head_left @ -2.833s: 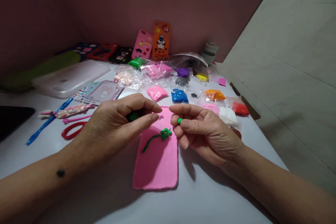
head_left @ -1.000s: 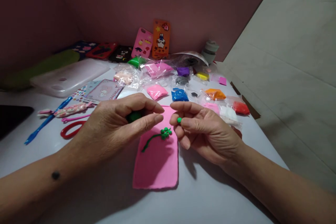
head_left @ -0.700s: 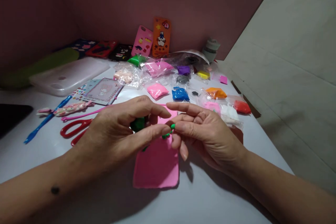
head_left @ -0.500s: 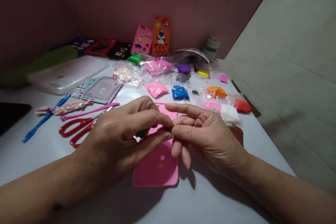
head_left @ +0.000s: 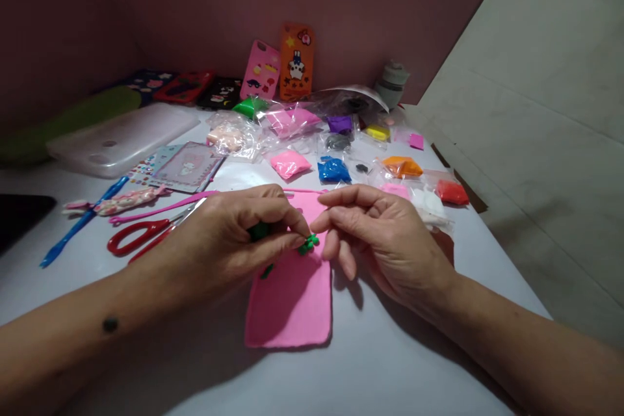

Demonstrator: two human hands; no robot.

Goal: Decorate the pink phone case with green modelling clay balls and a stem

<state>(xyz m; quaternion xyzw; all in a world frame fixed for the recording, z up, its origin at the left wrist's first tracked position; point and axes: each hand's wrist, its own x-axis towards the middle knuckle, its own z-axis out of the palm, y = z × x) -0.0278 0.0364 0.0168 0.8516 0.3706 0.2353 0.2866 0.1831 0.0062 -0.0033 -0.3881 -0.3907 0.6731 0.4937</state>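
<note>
My left hand (head_left: 258, 227) pinches a small green clay piece (head_left: 309, 244) with rounded lobes between thumb and index finger. The piece hangs just above a pink phone case-shaped slab (head_left: 292, 312) lying on the table. Close on the other side, my right hand (head_left: 370, 227) has its thumb tip beside the clay, with index finger and thumb apart and the other fingers loosely bent. Another green bit (head_left: 266, 271) shows on the slab below my left hand. A darker green lump (head_left: 259, 230) is partly hidden behind my left fingers.
Red-handled scissors (head_left: 139, 235), a blue modelling tool (head_left: 82, 224) and a pink tool (head_left: 160, 207) lie at left. Bags of coloured clay, including blue (head_left: 334, 170) and orange (head_left: 402, 167), spread across the back. Decorated phone cases (head_left: 297, 62) lean against the wall.
My right fingers have come off the green clay piece, which now shows more fully in my left pinch. The green bit on the slab has come into sight.
</note>
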